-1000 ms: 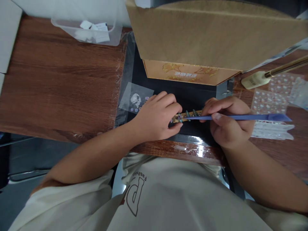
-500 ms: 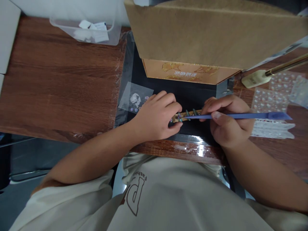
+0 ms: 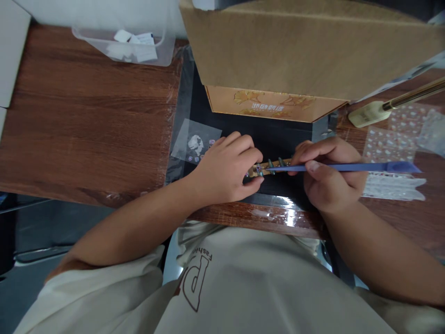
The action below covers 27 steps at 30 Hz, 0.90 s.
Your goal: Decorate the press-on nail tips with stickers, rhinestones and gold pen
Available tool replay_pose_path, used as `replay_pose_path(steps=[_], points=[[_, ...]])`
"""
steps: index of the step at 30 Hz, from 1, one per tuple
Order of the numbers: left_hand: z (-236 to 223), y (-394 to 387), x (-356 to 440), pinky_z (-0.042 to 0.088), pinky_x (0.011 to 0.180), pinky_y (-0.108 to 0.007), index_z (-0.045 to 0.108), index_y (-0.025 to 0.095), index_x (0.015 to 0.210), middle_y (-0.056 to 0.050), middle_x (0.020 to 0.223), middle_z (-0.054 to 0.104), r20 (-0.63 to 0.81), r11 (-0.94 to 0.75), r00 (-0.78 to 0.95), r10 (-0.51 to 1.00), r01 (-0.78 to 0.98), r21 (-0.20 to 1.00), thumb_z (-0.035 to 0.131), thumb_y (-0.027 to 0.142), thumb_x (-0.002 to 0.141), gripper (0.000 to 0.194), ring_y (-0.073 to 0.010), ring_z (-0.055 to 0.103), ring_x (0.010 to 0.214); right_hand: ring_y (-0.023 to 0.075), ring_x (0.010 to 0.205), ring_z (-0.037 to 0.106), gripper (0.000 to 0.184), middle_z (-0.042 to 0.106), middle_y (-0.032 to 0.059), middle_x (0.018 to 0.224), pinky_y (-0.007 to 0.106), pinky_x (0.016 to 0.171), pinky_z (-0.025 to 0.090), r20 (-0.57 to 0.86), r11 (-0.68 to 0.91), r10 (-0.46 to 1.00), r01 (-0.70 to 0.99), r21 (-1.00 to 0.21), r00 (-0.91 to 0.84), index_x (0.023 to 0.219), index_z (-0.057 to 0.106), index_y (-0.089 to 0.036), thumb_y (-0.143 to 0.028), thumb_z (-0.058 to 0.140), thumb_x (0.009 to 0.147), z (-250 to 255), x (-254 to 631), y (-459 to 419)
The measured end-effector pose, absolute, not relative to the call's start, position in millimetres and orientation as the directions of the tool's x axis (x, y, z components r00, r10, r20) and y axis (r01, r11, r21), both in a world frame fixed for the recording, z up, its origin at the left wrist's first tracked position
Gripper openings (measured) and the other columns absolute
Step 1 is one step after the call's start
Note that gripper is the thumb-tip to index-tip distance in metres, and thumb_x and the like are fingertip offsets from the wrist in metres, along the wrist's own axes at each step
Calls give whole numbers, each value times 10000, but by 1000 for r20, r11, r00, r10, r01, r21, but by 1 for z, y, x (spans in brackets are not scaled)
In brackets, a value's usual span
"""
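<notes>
My left hand is closed around the left end of a narrow wooden strip, thumb below it and fingers above. Several shiny greenish false nails stand crosswise along the strip. Slim blue-purple tweezers lie in my right hand, pinched between thumb and fingers. Their pointed tip reaches left to the nails close to my left fingertips; whether it grips anything is too small to tell. Beside my left hand is a clear sheet with a white patch and small purple gems.
Under my hands lies a black mat on the wooden table. A large cardboard box and an orange box stand close behind. A clear bin holds white packets. On the right are a gold-handled bottle and patterned bags.
</notes>
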<state>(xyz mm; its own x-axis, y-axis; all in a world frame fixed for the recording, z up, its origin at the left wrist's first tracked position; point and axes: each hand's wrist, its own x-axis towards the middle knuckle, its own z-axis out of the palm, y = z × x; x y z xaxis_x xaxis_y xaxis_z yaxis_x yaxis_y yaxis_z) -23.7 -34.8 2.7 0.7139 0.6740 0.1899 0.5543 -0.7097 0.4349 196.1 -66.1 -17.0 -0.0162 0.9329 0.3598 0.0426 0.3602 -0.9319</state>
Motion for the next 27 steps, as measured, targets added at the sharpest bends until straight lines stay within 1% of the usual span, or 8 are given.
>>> replay_pose_path(steps=[6,9,11,13,14,16,21,27], points=[[1,-35,-24,438,775,-377,645,146,983,-86,968,601,192,-709,715,673,548,444,638,353,843,249,-236,518,907,146,518,569,62,642,-20,655,333,506,451,334,333,943,54,-941,-1,800,687,-243,-294,659,823,-18,197,-67],[4,-33,-26,439,774,-377,638,155,1000,-80,956,589,222,-706,703,675,530,470,627,340,845,242,-227,510,889,147,528,578,62,644,-15,665,330,500,451,321,321,947,54,-946,2,804,686,-237,-290,660,824,-16,197,-68],[6,-32,-28,432,757,-372,641,172,959,-71,934,579,260,-719,700,665,507,476,606,305,849,176,-217,501,867,151,541,590,54,643,-15,671,330,500,452,305,305,952,58,-951,-4,814,685,-241,-285,657,829,-14,197,-70],[8,-30,-30,417,729,-368,650,185,871,-63,900,570,295,-750,714,635,478,457,582,261,849,105,-207,487,831,152,552,596,51,644,-16,685,331,504,458,288,288,958,67,-955,-14,831,685,-255,-289,649,841,-13,197,-71],[8,-30,-30,409,716,-366,654,188,831,-60,885,565,304,-765,725,618,466,444,572,243,848,101,-202,479,813,151,554,595,51,646,-16,691,332,505,459,287,287,958,66,-956,-17,836,685,-259,-290,645,846,-13,197,-71],[8,-30,-31,397,696,-363,668,190,791,-57,862,558,314,-786,741,594,451,423,560,217,845,123,-195,464,787,153,556,591,51,646,-14,693,335,506,457,296,297,955,63,-953,-19,839,686,-260,-287,643,847,-14,197,-71],[5,-30,-30,383,678,-357,708,202,826,-53,846,550,327,-805,752,572,438,399,559,190,839,151,-191,450,776,152,543,578,66,636,-22,674,339,502,445,337,339,941,68,-938,-31,825,681,-263,-306,638,850,-17,199,-68],[5,-30,-30,387,679,-353,722,196,812,-55,843,554,313,-796,752,580,442,413,561,191,845,165,-188,444,778,152,546,583,74,639,-23,679,344,513,452,317,319,948,92,-943,-34,831,678,-264,-309,628,860,-18,199,-69]])
